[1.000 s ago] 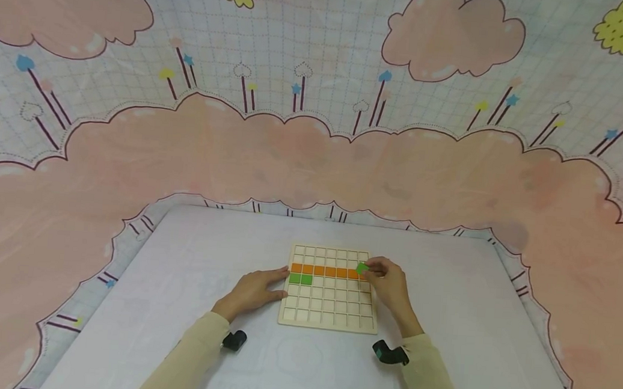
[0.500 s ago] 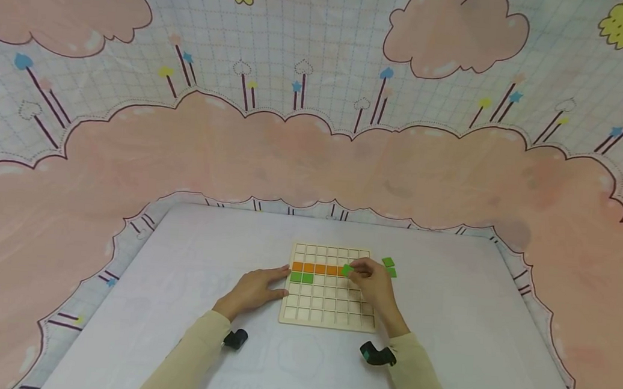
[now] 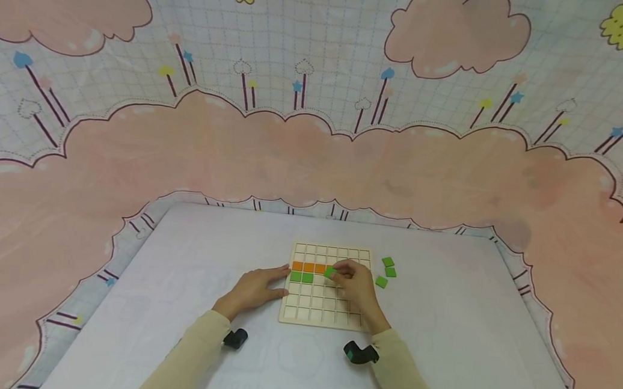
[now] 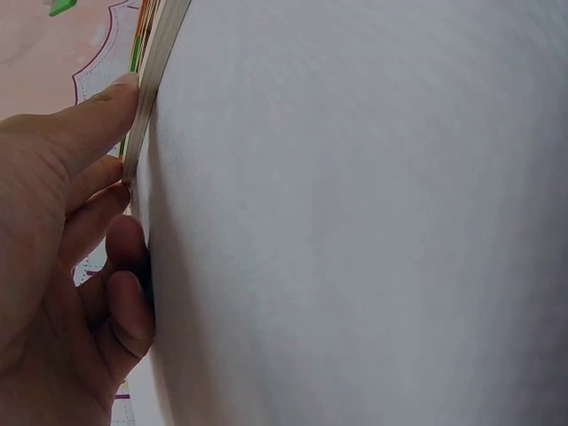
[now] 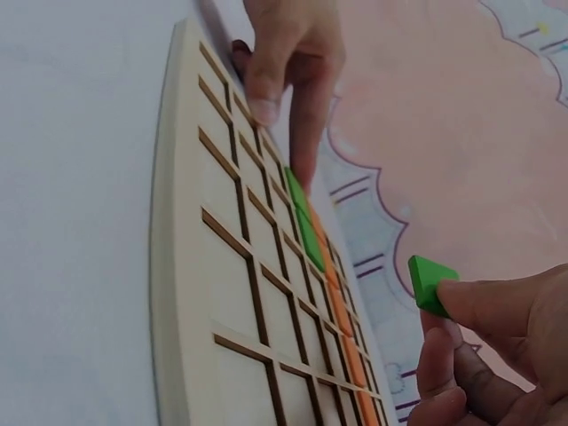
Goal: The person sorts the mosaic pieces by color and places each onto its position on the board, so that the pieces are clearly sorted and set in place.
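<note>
A wooden grid board (image 3: 303,315) lies flat on the white table. Across it runs a row of orange square tiles (image 3: 309,267), and two green tiles (image 3: 302,277) sit in the row just below, at its left end. Over the board my right hand (image 3: 358,287) pinches another green square tile (image 5: 433,282) between thumb and fingers, tilted and clear of the grid in the right wrist view. Part of the orange row is hidden behind this hand. My left hand (image 3: 253,290) rests its outstretched thumb and fingers against the board's left edge.
Three loose green tiles (image 3: 388,262) lie on the table off the board's upper right side. Black wrist devices (image 3: 361,353) show at both cuffs. A patterned pink cloth (image 3: 313,164) surrounds the table's far side.
My right hand has moved left over the board with the green tile, from the right edge to the middle columns. The loose tiles beside the board have come into sight. My left hand stays put.
</note>
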A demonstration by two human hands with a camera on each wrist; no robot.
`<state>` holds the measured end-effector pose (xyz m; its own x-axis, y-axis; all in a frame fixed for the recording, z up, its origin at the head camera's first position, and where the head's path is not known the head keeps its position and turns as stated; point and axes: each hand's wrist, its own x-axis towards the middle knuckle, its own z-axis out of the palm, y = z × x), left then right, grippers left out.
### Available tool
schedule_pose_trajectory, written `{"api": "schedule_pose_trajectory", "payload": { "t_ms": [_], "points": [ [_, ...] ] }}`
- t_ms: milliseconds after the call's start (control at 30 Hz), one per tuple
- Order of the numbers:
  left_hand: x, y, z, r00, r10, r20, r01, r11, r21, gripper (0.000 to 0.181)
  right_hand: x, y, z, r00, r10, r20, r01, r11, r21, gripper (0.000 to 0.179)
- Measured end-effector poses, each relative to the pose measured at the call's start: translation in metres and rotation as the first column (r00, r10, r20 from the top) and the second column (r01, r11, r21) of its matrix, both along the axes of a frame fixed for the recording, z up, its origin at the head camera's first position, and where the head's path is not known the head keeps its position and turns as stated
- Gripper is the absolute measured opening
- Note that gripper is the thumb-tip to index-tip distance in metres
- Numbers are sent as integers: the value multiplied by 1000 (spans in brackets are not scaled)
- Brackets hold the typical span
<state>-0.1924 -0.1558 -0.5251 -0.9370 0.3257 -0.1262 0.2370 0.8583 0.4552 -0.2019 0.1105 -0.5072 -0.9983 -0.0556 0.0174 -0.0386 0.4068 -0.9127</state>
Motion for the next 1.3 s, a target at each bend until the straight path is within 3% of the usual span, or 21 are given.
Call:
{"api": "schedule_pose_trajectory", "payload": {
  "t_ms": [333, 633, 1300],
  "points": [
    [0, -1, 0, 1000, -3, -9, 3, 1000, 5, 61, -6, -14, -10, 998, 6, 61, -7, 1000, 29, 12],
    [1, 0, 4, 1000, -10, -12, 10, 1000, 11, 60, -8, -23, -13, 998, -17, 60, 12, 997, 82, 10],
    [1, 1, 3, 1000, -8, -9, 8, 1000, 0, 61, -10, -28, -18, 1000, -7, -8, 8, 979, 206, 8]
  ]
}}
